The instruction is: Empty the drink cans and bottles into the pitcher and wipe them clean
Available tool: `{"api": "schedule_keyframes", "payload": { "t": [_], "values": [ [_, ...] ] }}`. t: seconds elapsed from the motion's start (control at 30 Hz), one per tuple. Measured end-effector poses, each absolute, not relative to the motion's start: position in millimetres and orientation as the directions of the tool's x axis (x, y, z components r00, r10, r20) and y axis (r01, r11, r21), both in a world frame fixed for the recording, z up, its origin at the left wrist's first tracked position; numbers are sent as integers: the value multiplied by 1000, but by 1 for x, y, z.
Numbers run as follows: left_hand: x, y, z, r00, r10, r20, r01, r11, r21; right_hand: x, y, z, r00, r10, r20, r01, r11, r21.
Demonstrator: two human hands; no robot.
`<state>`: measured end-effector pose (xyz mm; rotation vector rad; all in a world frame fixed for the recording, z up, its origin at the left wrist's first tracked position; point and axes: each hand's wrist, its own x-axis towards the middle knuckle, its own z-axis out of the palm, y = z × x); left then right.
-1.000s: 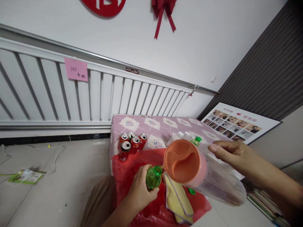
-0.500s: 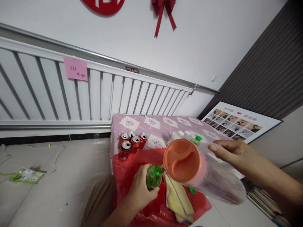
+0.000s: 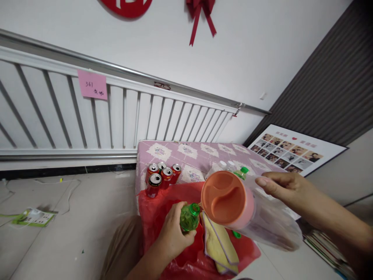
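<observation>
My left hand is wrapped round a green plastic bottle, its open neck tilted up to the right. My right hand grips the handle of a clear pitcher, tipped on its side with the orange lid facing left. The pitcher's spout is close to the bottle's mouth; whether they touch is hard to tell. Beneath them lie a red plastic sheet and a folded yellow cloth. A green cap is by the cloth.
Several opened red cans stand on the patterned tablecloth at the left. Bottles, one with a green cap, are behind the pitcher. A radiator runs along the wall; a photo board leans at the right.
The pitcher's far end has shifted very slightly up and left. Both hands keep their holds, with the spout still close to the bottle.
</observation>
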<state>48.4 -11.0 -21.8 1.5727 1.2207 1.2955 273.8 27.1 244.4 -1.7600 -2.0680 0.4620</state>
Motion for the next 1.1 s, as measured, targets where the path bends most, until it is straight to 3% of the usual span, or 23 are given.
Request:
{"api": "schedule_keyframes", "payload": {
  "t": [1.1],
  "values": [
    [48, -10, -24, 20, 959, 283, 207, -281, 937, 275, 25, 246, -130, 989, 76, 860, 151, -487]
  ]
}}
